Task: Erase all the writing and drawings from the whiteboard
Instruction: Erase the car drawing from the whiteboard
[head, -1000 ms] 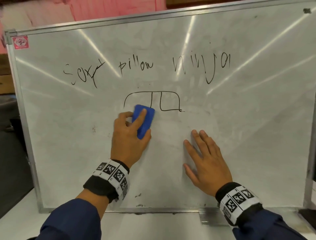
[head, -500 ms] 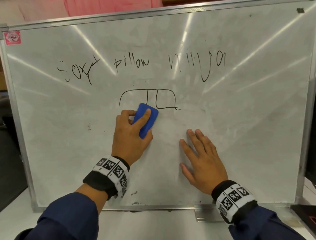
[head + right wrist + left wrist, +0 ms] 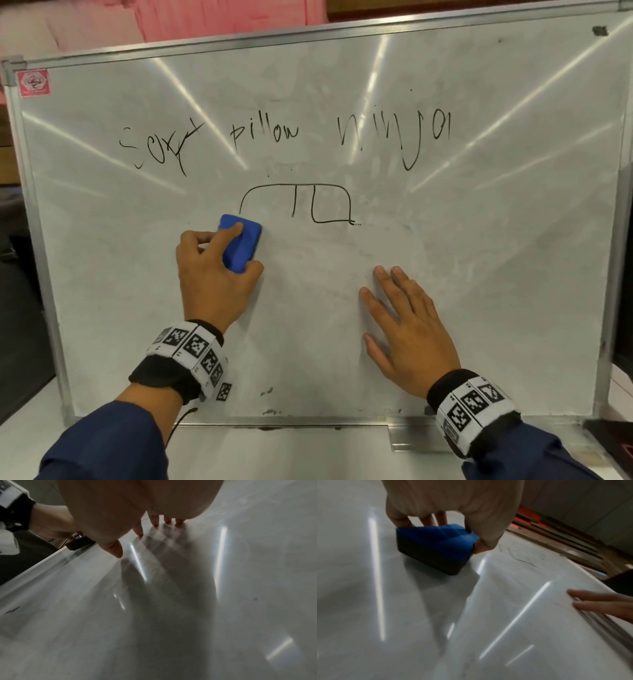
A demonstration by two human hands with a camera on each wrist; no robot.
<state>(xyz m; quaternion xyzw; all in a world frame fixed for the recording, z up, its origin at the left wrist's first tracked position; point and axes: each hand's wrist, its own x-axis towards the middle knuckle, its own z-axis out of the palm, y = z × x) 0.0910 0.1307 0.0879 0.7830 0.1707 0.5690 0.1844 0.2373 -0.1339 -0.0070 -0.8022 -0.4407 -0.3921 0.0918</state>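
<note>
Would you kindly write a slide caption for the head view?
Left hand presses a blue eraser below a half-erased drawing while the right hand steadies the whiteboard.

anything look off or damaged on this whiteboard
Nothing is broken or askew, but the whiteboard looks worn: grey smudgy ghosting across its middle, dark ink flecks along the bottom edge and a black mark in the top right corner. The left hand holds the blue eraser; the right hand lies flat.
</note>
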